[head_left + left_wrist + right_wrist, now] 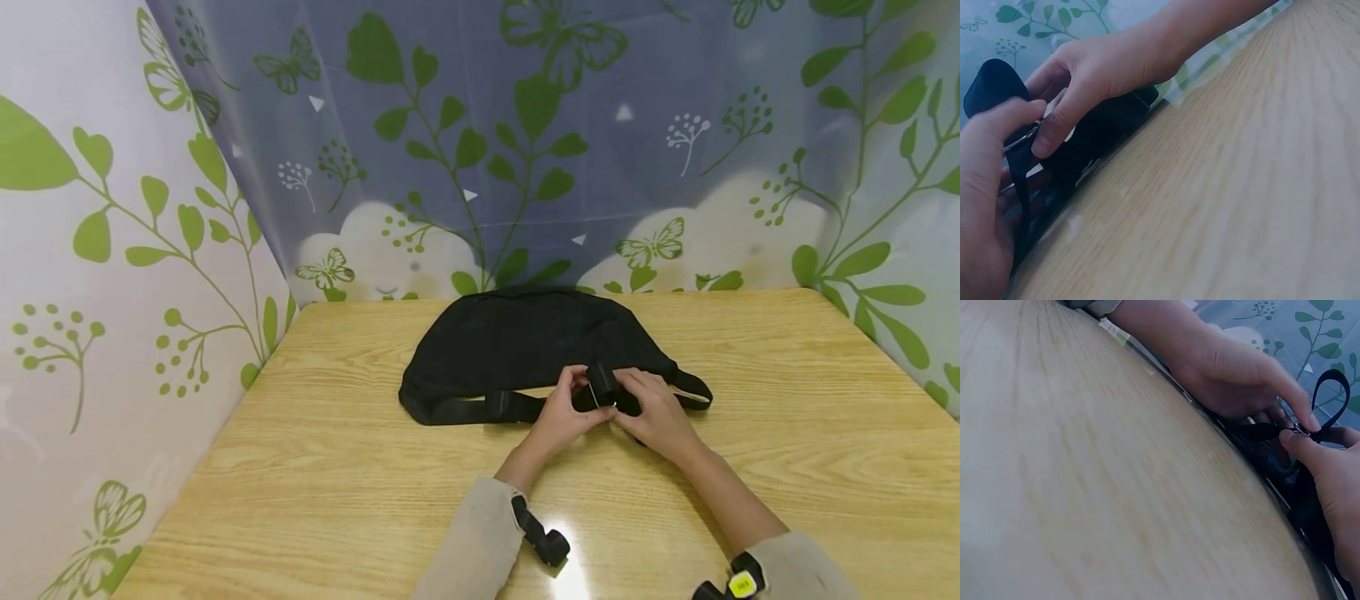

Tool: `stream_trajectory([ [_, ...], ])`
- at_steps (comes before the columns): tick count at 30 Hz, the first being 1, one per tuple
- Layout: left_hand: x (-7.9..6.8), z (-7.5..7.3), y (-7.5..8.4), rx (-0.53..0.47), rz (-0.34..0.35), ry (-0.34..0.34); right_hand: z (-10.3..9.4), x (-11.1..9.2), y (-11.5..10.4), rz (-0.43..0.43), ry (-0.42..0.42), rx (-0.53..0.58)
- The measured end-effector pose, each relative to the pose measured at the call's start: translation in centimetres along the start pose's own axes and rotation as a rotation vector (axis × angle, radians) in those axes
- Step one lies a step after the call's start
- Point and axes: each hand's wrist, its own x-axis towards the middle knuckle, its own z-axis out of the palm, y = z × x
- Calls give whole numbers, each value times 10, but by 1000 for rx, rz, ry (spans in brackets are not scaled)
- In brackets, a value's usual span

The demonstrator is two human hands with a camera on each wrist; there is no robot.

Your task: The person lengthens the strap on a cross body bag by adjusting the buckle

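A black waist bag (517, 342) lies flat on the wooden table, its strap along the near side. Above the strap's right part, my left hand (561, 418) and right hand (660, 412) meet. Between them a loop of strap (602, 382) stands up from a small metal buckle (1300, 429). In the left wrist view, the left hand (985, 181) pinches the strap at this buckle, thumb on top. Opposite, the right hand (1110, 65) pinches the strap by the buckle with thumb and fingers. Some fingertips are hidden behind the strap.
The wooden table (322, 500) extends to both sides and in front of the bag. A black plastic adjuster (497, 406) sits on the strap left of the hands. Patterned cloth (480, 150) hangs behind the table and at its sides.
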Motion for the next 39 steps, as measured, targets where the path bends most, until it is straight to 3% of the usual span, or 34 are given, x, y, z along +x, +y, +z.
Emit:
stream_trajectory([
  [8,2,2,-2,2,-54,20,1,0,-1,35,-21,-12],
  [15,1,1,-1,36,-102,86,0,-1,-2,75,-62,-10],
  [24,3,1,-2,138,-115,37,1,-2,-1,65,-50,-27],
  [31,3,2,-4,107,-90,78,-2,-2,-3,119,-14,-14],
  [39,2,0,-4,123,-15,130,-1,-2,-4,222,57,-138],
])
